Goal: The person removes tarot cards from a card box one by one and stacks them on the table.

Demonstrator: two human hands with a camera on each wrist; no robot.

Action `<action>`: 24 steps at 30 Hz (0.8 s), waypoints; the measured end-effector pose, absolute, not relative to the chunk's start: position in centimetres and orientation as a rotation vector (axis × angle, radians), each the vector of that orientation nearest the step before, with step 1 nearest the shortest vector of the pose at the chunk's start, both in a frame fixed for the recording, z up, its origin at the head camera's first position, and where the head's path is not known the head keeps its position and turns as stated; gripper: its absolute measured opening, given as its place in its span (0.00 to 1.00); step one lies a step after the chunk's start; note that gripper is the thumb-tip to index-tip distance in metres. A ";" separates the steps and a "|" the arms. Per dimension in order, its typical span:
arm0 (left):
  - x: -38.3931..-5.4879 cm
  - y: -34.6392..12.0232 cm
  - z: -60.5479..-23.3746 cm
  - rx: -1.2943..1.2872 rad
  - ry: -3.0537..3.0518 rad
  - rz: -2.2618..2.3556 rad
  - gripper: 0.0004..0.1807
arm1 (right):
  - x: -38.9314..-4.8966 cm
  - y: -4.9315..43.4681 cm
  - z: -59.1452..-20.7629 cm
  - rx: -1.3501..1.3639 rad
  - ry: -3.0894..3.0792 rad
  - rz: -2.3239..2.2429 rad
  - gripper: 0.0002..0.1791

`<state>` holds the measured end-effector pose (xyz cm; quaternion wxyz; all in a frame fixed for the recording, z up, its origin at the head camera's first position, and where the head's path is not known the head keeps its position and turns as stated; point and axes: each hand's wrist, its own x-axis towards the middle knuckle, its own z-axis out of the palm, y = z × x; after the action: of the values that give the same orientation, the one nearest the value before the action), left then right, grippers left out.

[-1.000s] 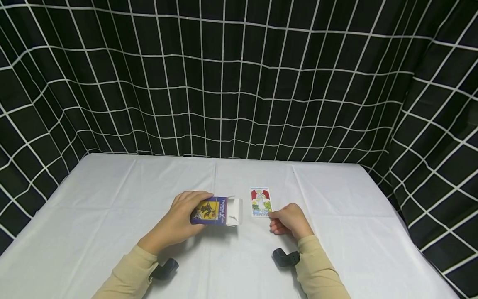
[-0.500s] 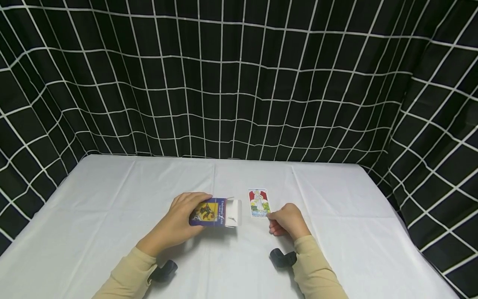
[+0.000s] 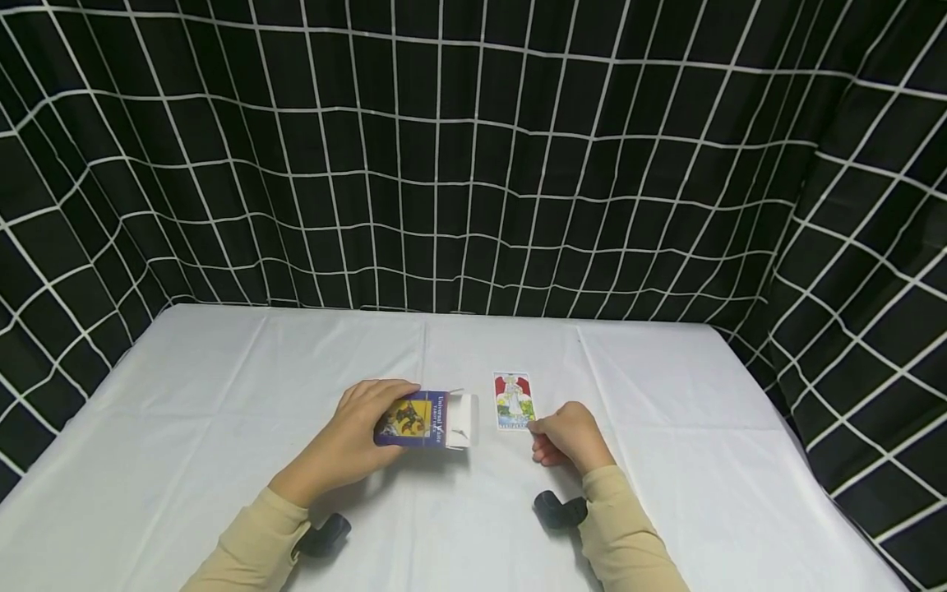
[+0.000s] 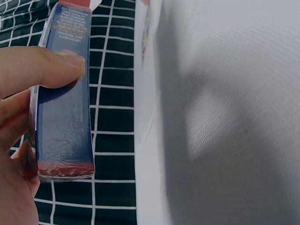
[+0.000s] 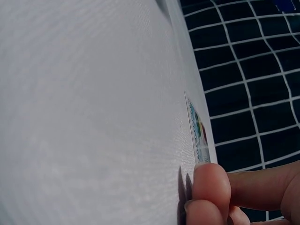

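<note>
My left hand (image 3: 351, 444) grips a blue tarot card box (image 3: 411, 419) by its closed end, held level above the cloth. The flap end of the box points right and is open, with white flaps (image 3: 462, 421) sticking out. In the left wrist view my thumb presses the narrow side of the box (image 4: 65, 126). My right hand (image 3: 575, 436) pinches the lower right corner of a tarot card (image 3: 514, 400), face up with a winged figure. From the right wrist the card (image 5: 198, 131) shows nearly edge-on, close to the cloth. Whether cards are inside the box cannot be seen.
A white cloth (image 3: 281, 370) covers the table, with fold creases in it. Black curtains with a white grid (image 3: 459, 164) stand behind the table and at both sides. A dark camera mount (image 3: 560, 510) sits at the right wrist, another (image 3: 325, 536) at the left.
The card and my right hand have shifted very slightly left. My left hand still holds the box in nearly the same place.
</note>
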<state>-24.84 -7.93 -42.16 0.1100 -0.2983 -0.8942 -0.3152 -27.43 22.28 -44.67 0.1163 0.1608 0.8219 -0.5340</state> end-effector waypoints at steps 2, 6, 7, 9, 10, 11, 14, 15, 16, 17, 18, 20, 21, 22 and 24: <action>-24.8 -7.9 -42.2 -0.879 -2.627 -0.928 0.40 | -27.4 22.3 -44.6 0.469 2.408 -1.565 0.07; -24.8 -7.9 -42.2 -0.878 -2.630 -0.930 0.40 | -27.3 22.3 -44.6 0.460 2.410 -1.567 0.07; -24.7 -7.9 -42.1 -0.878 -2.629 -0.931 0.40 | -27.3 22.3 -44.6 0.460 2.407 -1.568 0.07; -24.7 -7.9 -42.1 -0.878 -2.629 -0.932 0.40 | -27.3 22.3 -44.7 0.461 2.406 -1.570 0.07; -24.7 -7.9 -42.0 -0.877 -2.627 -0.930 0.40 | -27.3 22.3 -44.7 0.462 2.406 -1.572 0.07; -24.8 -7.9 -41.9 -0.878 -2.623 -0.929 0.40 | -27.3 22.3 -44.6 0.464 2.407 -1.574 0.07; -24.8 -8.0 -41.9 -0.878 -2.620 -0.922 0.40 | -27.4 22.3 -44.6 0.462 2.408 -1.573 0.08; -24.8 -8.0 -41.9 -0.878 -2.620 -0.921 0.40 | -27.4 22.3 -44.6 0.462 2.405 -1.576 0.08; -24.8 -8.0 -41.9 -0.878 -2.619 -0.923 0.40 | -27.3 22.4 -44.6 0.459 2.401 -1.580 0.08; -24.8 -8.0 -42.0 -0.878 -2.619 -0.922 0.40 | -27.3 22.4 -44.6 0.459 2.398 -1.584 0.08; -24.8 -8.0 -42.0 -0.878 -2.618 -0.922 0.40 | -27.3 22.5 -44.7 0.457 2.394 -1.590 0.08; -24.8 -8.0 -42.0 -0.879 -2.617 -0.925 0.40 | -27.3 22.6 -44.7 0.446 2.381 -1.614 0.08; -24.8 -8.0 -42.1 -0.880 -2.616 -0.928 0.40 | -27.3 22.6 -44.6 0.442 2.379 -1.634 0.08; -24.8 -8.0 -42.1 -0.882 -2.613 -0.927 0.40 | -27.3 22.5 -44.4 0.431 2.383 -1.655 0.08; -24.8 -8.0 -42.1 -0.885 -2.608 -0.927 0.40 | -27.2 22.3 -43.7 0.425 2.441 -1.677 0.09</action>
<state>-24.79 -7.98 -42.09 0.1174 -0.3023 -0.8913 -0.3168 -27.20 22.31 -43.74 0.0747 0.1416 0.8136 -0.5590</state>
